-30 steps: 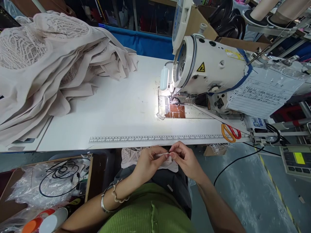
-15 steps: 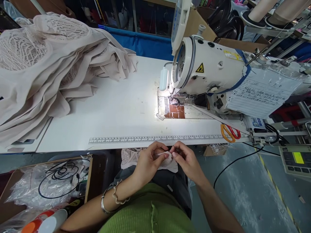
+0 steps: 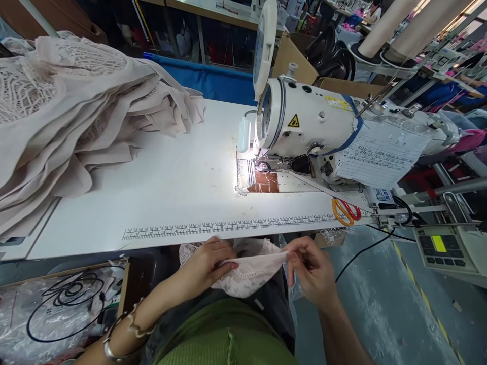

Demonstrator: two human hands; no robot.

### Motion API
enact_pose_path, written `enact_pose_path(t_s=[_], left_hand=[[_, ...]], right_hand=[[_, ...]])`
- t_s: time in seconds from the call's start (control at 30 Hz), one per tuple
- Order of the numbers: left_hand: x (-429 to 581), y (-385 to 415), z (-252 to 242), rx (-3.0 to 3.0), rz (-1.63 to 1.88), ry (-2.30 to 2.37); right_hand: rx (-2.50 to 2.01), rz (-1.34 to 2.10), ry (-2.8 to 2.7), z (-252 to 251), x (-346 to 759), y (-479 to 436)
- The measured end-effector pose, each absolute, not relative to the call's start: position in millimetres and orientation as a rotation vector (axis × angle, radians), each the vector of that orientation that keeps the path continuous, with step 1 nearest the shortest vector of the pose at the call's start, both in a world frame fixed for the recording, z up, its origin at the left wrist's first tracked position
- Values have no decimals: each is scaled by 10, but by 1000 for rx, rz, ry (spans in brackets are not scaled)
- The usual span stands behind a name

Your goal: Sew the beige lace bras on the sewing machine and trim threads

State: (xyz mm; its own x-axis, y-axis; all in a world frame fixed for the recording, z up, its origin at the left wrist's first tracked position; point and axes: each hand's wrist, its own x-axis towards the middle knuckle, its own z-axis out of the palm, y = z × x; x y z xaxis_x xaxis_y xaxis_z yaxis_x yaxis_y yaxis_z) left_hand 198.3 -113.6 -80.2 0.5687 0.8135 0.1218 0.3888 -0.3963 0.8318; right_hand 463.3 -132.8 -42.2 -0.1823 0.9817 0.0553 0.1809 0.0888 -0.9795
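Observation:
Just below the table's front edge, over my lap, both hands hold a small piece of pale pink lace fabric [image 3: 251,271]. My left hand [image 3: 205,266] pinches its left end with the fingers closed. My right hand [image 3: 310,271] pinches its right end, so the top edge runs taut between the two. More lace [image 3: 190,248] hangs behind it under the table's edge. A white sewing machine [image 3: 312,124] stands on the white table [image 3: 171,187] beyond my hands, its lamp lighting the needle plate [image 3: 262,180].
A tall pile of beige lace garments [image 3: 68,111] fills the table's left. Orange-handled scissors [image 3: 345,210] lie at the front right beside the machine. A printed ruler strip [image 3: 228,225] runs along the front edge. A box with bagged black cable [image 3: 64,304] sits lower left; a control panel [image 3: 443,248] is right.
My hands were pinched close together on something small; they have moved apart, spreading the lace piece between them. The view has shifted slightly down and right.

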Motion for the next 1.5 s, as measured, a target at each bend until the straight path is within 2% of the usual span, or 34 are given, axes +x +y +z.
enact_pose_path(t_s=[0.13,0.37,0.5,0.63,0.97,1.27,1.5], left_hand=[[1755,-1208,-797,1954,633,992],[1665,-1234,-696,1647,876,1357],[1682,-1209,-655,1444,1032,1347],[1695,-1244,-669,1265,1043,1393],[1720,-1269,-768,1217,1150,1458],[1747,-1216,-714,1255,1191,1498],[1721,-1216,-668,1236,1177,1270]], right_hand=[[-1094,1185,-1439,-330,4771,-1445],[-1132,1191,-1305,-446,4778,-1442],[-1240,1132,-1324,-548,4779,-1345],[-1272,1184,-1358,-590,4765,-1265],[-1479,1240,-1259,-632,4741,-1198],[-1394,1223,-1325,-583,4861,-1150],[-1128,1229,-1400,-507,5057,-1096]])
